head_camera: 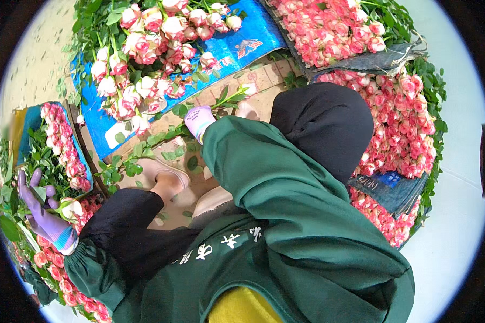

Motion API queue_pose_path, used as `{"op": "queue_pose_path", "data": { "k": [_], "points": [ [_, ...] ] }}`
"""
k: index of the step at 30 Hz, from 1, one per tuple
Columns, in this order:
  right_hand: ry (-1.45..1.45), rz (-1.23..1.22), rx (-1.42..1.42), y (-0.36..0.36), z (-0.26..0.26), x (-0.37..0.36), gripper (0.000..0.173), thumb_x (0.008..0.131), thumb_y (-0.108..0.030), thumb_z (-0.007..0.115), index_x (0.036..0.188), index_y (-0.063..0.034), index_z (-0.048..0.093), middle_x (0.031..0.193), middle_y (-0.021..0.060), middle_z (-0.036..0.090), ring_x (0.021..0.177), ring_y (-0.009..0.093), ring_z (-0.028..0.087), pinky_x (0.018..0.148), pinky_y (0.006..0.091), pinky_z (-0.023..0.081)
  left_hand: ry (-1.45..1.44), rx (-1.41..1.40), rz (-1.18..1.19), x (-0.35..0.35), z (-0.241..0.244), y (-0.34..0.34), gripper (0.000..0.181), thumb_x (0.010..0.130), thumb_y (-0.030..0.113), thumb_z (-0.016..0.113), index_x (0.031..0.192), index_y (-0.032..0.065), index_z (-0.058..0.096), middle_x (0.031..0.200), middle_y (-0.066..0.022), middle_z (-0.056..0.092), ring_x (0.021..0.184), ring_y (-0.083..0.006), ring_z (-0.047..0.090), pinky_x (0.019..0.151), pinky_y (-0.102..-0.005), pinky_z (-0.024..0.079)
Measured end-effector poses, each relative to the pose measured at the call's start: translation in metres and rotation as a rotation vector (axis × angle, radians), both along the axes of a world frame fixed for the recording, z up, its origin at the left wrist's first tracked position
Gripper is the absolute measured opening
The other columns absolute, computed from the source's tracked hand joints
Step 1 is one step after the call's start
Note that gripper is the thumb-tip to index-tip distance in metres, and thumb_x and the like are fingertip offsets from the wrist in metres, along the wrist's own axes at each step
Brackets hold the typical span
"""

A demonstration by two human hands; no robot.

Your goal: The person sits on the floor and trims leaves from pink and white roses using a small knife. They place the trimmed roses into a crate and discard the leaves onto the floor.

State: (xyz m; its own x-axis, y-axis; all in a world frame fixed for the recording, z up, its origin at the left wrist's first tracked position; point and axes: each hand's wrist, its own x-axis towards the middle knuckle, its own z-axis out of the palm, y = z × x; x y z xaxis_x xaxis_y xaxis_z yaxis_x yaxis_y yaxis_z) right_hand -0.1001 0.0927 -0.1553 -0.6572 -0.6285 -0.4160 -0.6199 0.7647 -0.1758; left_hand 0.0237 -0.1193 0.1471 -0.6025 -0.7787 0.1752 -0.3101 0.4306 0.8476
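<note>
My right hand (199, 121), in a light purple glove with printed dots, is closed around the stem of a single rose. The pale rose's head (249, 89) points up and right, and a leafy stem (153, 139) runs down-left from the fist. On the far left my left hand (44, 214), in a purple glove, has its fingers spread. A white-pink rose (71, 210) lies right beside its fingers, with green leaves around them. Whether that rose's stem touches the palm is hidden.
Loose pink-white roses (145, 84) lie on a blue printed sheet (258, 28) in front. Packed rose bundles (396, 121) in dark wraps (392, 194) are stacked at right. A wrapped bundle (62, 141) and peach roses (56, 260) stand at left. Fallen leaves litter the cardboard (266, 76).
</note>
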Motion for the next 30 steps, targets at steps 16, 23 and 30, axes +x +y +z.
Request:
{"op": "queue_pose_path", "data": {
  "k": [16, 23, 30],
  "points": [
    [-0.109, -0.109, -0.162, 0.016, 0.011, -0.015, 0.021, 0.074, -0.008, 0.052, 0.09, -0.0104, 0.066, 0.085, 0.011, 0.064, 0.082, 0.027, 0.062, 0.067, 0.0394, 0.048, -0.069, -0.124, -0.012, 0.001, 0.004, 0.003, 0.047, 0.091, 0.03, 0.032, 0.132, 0.0078, 0.035, 0.111, -0.0094, 0.053, 0.059, -0.0039, 0.041, 0.044, -0.0128, 0.028],
    [-0.286, -0.131, -0.524, -0.008, 0.082, -0.014, 0.023, 0.074, -0.027, 0.06, 0.091, -0.0117, 0.065, 0.084, 0.0168, 0.063, 0.078, 0.029, 0.061, 0.068, 0.041, 0.047, 0.055, 0.011, -0.022, 0.018, 0.004, 0.021, 0.054, 0.092, 0.047, 0.031, 0.127, 0.007, 0.04, 0.105, -0.0098, 0.057, 0.071, -0.0087, 0.054, 0.051, -0.0177, 0.039],
    [-0.886, -0.271, -1.07, -0.029, 0.219, -0.001, 0.032, 0.085, -0.013, 0.055, 0.115, -0.0012, 0.054, 0.086, -0.0005, 0.062, 0.068, 0.005, 0.055, 0.056, 0.0184, 0.042, 0.307, 0.48, -0.186, 0.064, -0.06, 0.059, 0.038, 0.093, 0.027, 0.044, 0.115, -0.0033, 0.047, 0.094, -0.0125, 0.061, 0.075, -0.0128, 0.059, 0.058, -0.0215, 0.044]
  ]
}}
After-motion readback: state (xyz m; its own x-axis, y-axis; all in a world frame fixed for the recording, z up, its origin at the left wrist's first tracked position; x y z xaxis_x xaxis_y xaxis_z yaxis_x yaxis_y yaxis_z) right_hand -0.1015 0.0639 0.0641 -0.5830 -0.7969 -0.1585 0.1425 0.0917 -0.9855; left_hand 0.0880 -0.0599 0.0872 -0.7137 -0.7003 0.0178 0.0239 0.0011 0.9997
